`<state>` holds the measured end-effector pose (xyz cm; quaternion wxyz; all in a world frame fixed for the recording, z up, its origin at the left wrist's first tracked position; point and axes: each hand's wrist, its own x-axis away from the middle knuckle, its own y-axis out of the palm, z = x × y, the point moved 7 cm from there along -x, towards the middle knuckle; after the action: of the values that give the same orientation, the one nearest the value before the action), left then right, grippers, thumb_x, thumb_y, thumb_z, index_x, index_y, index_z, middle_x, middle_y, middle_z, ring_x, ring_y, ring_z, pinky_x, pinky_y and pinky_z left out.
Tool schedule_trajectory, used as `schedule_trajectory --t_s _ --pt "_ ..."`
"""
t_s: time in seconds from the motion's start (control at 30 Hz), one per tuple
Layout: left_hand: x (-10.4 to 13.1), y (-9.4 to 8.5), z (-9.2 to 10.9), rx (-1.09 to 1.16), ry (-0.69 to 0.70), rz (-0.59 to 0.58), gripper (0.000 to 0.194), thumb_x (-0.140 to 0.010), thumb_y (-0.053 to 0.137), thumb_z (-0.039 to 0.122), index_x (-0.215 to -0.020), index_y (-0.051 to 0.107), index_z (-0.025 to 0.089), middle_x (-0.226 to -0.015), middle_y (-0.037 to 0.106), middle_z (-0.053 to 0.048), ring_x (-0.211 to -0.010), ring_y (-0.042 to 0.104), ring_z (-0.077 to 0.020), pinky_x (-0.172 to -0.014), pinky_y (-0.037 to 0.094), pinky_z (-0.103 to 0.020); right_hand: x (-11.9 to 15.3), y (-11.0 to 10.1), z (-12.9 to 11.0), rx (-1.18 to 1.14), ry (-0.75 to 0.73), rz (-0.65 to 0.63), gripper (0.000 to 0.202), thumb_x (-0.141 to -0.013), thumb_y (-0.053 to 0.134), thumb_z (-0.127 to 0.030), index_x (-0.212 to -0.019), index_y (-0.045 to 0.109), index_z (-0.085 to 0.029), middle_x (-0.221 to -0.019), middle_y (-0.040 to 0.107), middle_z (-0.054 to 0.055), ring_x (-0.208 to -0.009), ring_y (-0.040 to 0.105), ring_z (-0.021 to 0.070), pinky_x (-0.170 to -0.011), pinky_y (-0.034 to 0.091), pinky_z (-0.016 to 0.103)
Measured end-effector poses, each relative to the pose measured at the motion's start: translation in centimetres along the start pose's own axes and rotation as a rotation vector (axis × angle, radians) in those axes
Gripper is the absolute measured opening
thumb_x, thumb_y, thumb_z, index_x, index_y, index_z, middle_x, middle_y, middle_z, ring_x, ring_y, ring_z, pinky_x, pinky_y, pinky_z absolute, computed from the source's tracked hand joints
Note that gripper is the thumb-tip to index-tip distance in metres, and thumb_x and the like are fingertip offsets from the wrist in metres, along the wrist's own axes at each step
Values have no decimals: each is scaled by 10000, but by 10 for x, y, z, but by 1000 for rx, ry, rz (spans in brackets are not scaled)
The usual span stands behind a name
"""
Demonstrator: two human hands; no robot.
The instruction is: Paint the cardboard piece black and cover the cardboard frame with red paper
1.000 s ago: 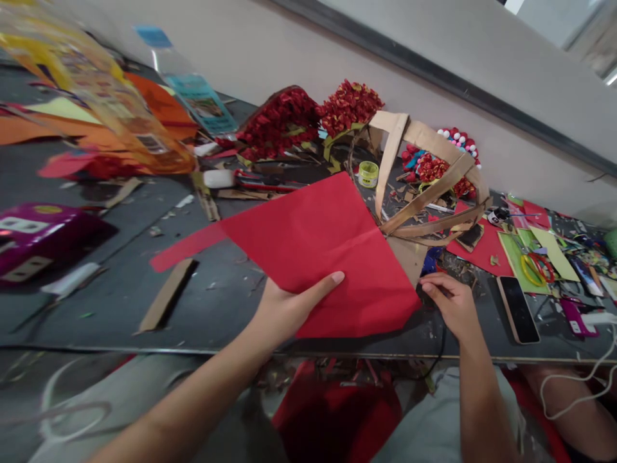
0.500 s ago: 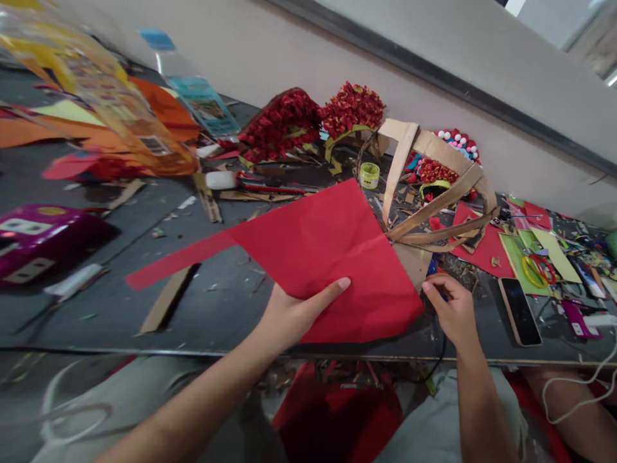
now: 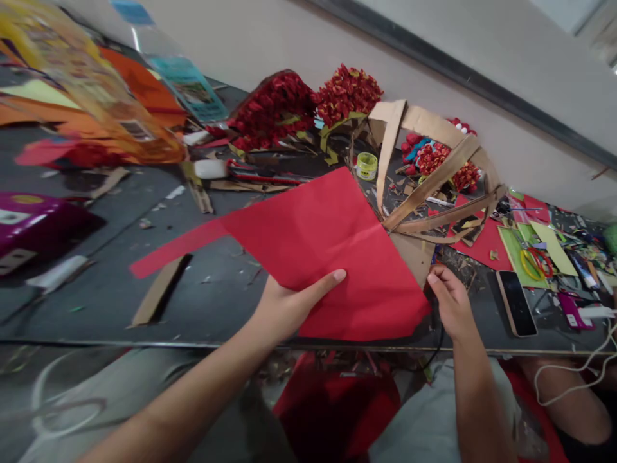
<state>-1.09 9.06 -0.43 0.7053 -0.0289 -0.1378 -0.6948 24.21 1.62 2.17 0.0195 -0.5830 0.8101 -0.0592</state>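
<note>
A large sheet of red paper (image 3: pixel 318 238) with a narrow strip trailing left lies against a cardboard piece (image 3: pixel 413 254). My left hand (image 3: pixel 299 302) grips the sheet's lower edge, thumb on top and fingers hidden beneath. Curved cardboard strips (image 3: pixel 429 177), joined like an open frame, rise behind the cardboard's far edge. At the right corner, my right hand (image 3: pixel 448 296) has its fingers closed in a pinch on the cardboard's edge, close beside the red paper.
Left are a purple box-shaped device (image 3: pixel 43 225), a cardboard strip (image 3: pixel 161 292) and bottles (image 3: pixel 178 77). Red petal-covered pieces (image 3: pixel 277 109) and a small yellow-green tub (image 3: pixel 367 166) stand behind. Right lie a phone (image 3: pixel 515 303) and scissors (image 3: pixel 536 262). A person's leg (image 3: pixel 573 399) shows lower right.
The view has shifted slightly. My right hand has moved up a little along the cardboard's corner. My left hand keeps its hold on the red paper.
</note>
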Motion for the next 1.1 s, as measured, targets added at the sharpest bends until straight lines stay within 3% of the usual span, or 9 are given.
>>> schedule_trajectory --t_s 0.1,0.23,0.4,0.57,0.7,0.83,1.1 --pt "-1 -2 0 3 13 33 603 -516 882 436 -1005 679 148 -1124 725 -125 -1085 665 -353 -921 575 -483 -3 -3 -1 -110 10 24 261 -791 638 -462 -752 560 -216 -680 543 -33 -588 485 108 -584 416 240" --pt "0 -3 4 -38 39 39 630 -547 871 437 -1067 682 137 -1159 714 -126 -1107 652 -338 -949 556 -471 -8 -18 -5 -198 -58 160 216 -762 592 -406 -706 494 -222 -728 543 -26 -559 500 101 -584 446 258" --pt "1 -3 5 -51 39 41 619 -568 864 428 -1073 677 124 -1158 713 -136 -1074 667 -322 -898 583 -421 -7 -16 -11 59 -170 142 251 -849 482 -373 -649 484 -221 -702 557 -4 -636 546 132 -642 477 278" --pt "0 -1 5 -77 50 31 593 -583 852 424 -1061 674 121 -1144 720 -137 -1067 671 -325 -919 573 -443 -3 -12 -14 156 -217 183 209 -849 570 -396 -877 660 -209 -1005 662 55 -814 629 155 -751 514 298" --pt "1 3 8 -121 65 33 540 -605 830 397 -1047 672 130 -1148 722 -126 -1100 659 -320 -986 535 -461 -3 -8 -14 244 -190 140 210 -827 627 -408 -832 687 -206 -836 696 34 -781 643 172 -754 511 304" --pt "1 10 11 -147 107 -3 508 -580 818 391 -1008 669 160 -1138 727 -116 -1089 667 -314 -986 534 -442 -5 -9 -10 397 -248 160 185 -832 615 -376 -808 683 -207 -817 705 33 -780 640 177 -748 501 300" --pt "-10 28 -3 -153 131 -106 449 -586 776 430 -945 676 178 -1074 748 -123 -1018 696 -309 -933 557 -428 -19 2 27 618 -334 177 146 -870 464 -306 -820 568 -217 -824 626 38 -747 576 169 -705 443 285"
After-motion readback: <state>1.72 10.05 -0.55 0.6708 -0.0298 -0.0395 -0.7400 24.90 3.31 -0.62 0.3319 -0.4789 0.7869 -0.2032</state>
